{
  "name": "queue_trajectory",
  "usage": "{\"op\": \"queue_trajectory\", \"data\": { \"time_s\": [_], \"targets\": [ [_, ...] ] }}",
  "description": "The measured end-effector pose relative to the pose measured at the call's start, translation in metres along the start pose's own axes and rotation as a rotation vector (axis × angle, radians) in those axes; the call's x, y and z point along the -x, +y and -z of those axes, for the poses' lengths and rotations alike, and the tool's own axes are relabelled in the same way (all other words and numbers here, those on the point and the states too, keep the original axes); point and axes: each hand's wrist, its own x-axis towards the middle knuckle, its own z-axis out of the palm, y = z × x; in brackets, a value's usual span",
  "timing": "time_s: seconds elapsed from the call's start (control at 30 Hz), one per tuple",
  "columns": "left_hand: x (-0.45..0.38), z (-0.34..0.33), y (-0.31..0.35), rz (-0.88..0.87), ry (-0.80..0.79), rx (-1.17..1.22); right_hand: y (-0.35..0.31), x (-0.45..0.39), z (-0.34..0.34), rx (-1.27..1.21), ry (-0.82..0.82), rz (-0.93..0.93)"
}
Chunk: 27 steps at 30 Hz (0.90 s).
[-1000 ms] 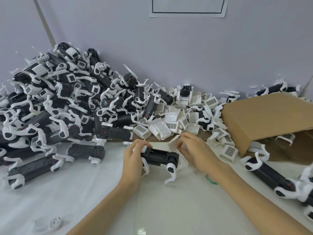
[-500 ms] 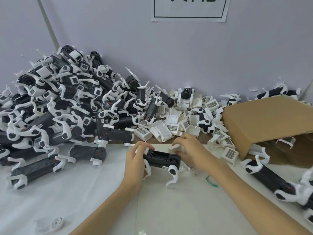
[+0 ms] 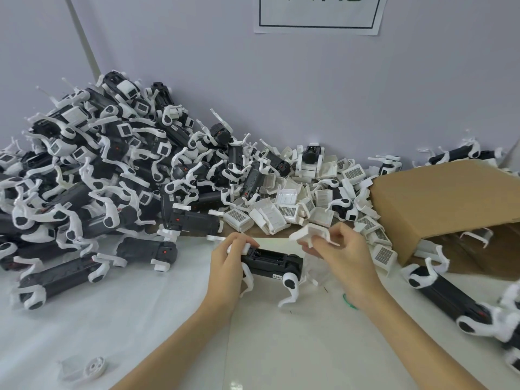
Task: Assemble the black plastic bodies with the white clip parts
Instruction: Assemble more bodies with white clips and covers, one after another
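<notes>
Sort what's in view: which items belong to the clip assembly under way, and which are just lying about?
In use:
left hand gripping the black body
right hand holding a white clip part
loose white clips

Lying about:
cardboard box
white disc
green band
wall sign

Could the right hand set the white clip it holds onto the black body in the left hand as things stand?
Probably yes. The right hand holds the white clip just above the black body, whose top is uncovered; the left hand grips only its far end.
</notes>
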Motion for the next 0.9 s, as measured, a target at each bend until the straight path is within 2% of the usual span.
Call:
{"op": "queue_trajectory", "data": {
  "time_s": [0.07,0.27,0.33,0.43,0.53,0.7,0.9],
  "targets": [
    [0.001,0.0,0.001,-0.014,-0.024,-0.003,0.0,0.006,0.001,-0.123,0.002,-0.024],
    [0.004,0.0,0.001,-0.032,-0.105,-0.011,0.007,0.015,0.005,0.055,0.005,0.028],
    [0.005,-0.001,0.0,-0.059,-0.139,0.0,0.005,0.02,0.003,0.052,0.036,0.102],
    [0.007,-0.002,0.001,-0.104,-0.201,0.015,-0.001,0.026,0.001,0.183,0.051,0.28],
    [0.009,-0.003,0.003,-0.133,-0.216,-0.018,-0.014,0.033,-0.004,0.251,-0.082,0.332],
    [0.007,-0.003,0.002,-0.137,-0.16,-0.022,-0.022,0.056,-0.018,0.485,-0.435,0.428],
    [0.002,-0.001,-0.001,-0.09,-0.148,0.0,-0.018,0.054,-0.018,0.329,-0.376,0.444]
  ]
}}
